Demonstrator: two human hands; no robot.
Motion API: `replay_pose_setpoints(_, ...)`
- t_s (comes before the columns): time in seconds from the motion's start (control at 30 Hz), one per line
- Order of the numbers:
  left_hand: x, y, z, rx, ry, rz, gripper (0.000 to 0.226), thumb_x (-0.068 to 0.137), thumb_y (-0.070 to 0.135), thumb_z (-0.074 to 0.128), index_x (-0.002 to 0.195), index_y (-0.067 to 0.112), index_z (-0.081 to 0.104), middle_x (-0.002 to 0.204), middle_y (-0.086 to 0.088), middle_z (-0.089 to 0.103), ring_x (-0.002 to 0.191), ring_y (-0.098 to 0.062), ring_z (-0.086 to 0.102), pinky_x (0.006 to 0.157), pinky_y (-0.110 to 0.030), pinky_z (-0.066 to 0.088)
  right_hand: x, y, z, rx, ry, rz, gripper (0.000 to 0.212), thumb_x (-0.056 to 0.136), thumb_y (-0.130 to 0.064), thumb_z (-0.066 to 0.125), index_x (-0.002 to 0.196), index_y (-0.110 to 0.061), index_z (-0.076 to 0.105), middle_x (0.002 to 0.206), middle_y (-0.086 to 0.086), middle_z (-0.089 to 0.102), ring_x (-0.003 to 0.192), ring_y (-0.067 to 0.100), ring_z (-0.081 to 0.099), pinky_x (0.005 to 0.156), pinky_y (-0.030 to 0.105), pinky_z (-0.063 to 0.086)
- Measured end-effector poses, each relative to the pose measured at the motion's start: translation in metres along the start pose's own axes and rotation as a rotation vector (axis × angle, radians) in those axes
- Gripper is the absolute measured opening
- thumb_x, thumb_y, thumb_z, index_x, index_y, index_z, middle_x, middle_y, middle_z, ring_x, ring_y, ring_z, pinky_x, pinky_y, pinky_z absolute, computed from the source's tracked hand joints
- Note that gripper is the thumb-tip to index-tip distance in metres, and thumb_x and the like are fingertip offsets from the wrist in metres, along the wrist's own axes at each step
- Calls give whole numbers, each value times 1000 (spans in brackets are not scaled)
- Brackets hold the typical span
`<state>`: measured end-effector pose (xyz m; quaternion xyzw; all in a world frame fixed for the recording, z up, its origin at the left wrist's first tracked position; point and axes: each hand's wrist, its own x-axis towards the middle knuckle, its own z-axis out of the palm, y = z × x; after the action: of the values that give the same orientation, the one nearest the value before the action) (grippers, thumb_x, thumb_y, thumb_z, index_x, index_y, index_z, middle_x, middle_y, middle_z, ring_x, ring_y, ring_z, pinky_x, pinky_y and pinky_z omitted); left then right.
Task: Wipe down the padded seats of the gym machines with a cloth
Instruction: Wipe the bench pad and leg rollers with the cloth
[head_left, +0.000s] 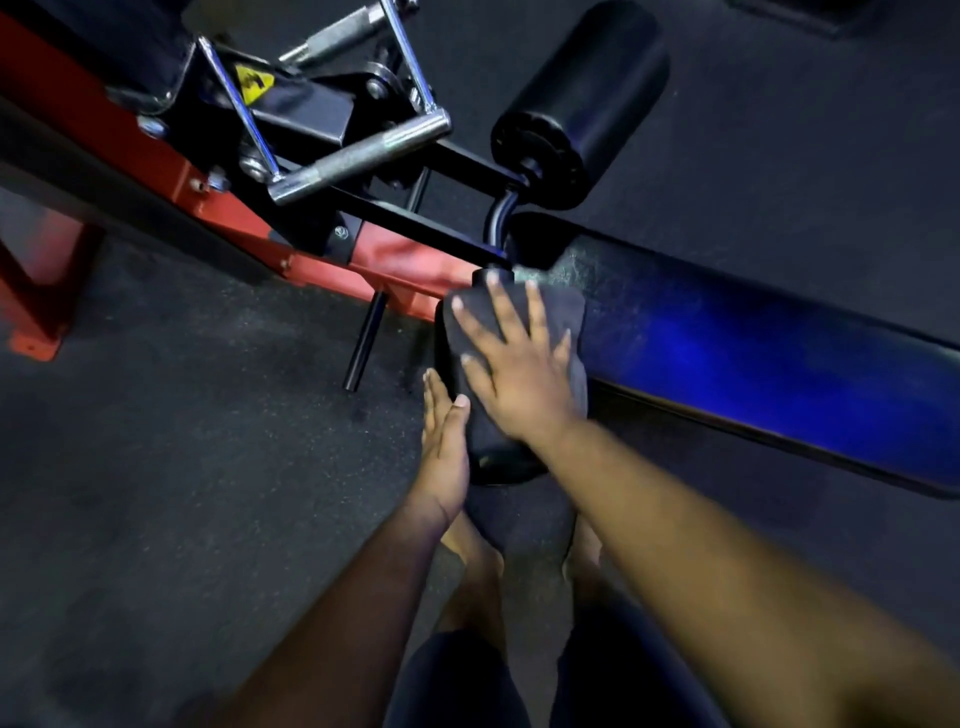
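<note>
Right hand pressed cloth flat on roller pad at centre, left hand flat steadying; unpinched cloth could slip off.

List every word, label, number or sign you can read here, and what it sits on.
No readable text.
Yellow warning sticker on the machine's black bracket: a dark pictogram, too blurred to read.
Small round mark on the black plate by the red frame: too small to read.

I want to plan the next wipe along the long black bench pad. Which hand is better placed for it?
The right hand. It already presses the dark cloth flat at the end of the bench pad. The left hand holds no cloth and only touches the roller pad.
</note>
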<state>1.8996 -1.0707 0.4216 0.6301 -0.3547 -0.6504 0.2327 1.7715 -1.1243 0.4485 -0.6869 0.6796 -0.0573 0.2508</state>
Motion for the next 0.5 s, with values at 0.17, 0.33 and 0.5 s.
replay_pose_setpoints(0.17, -12, 5, -2, 418, -50, 113, 110, 77, 95, 13, 162, 29, -14, 168, 10, -25, 150, 2, -24, 127, -43, -9, -30, -1, 11, 75, 138, 154, 65, 100, -57, 45, 158, -53, 16, 171, -12, -11, 158, 23, -11, 104, 63, 43)
replay_pose_setpoints(0.33, -12, 22, -13, 838, -144, 340, 102, 81, 90, 3, 155, 26, -28, 162, 7, -39, 150, -5, -34, 126, -42, -15, -88, 11, 33, 217, 95, 59, 67, 99, -46, 44, 155, -60, 10, 171, -13, -12, 158, 24, -12, 104, 64, 43)
replay_pose_setpoints(0.5, -1, 21, -17, 834, -156, 368, 108, 80, 93, 2, 159, 24, -23, 164, 9, -36, 150, -5, -33, 125, -41, -16, 14, 16, 1, 189, 110, 87, 60, 101, -54, 41, 156, -55, 18, 171, -15, -10, 158, 26, -10, 107, 76, 32)
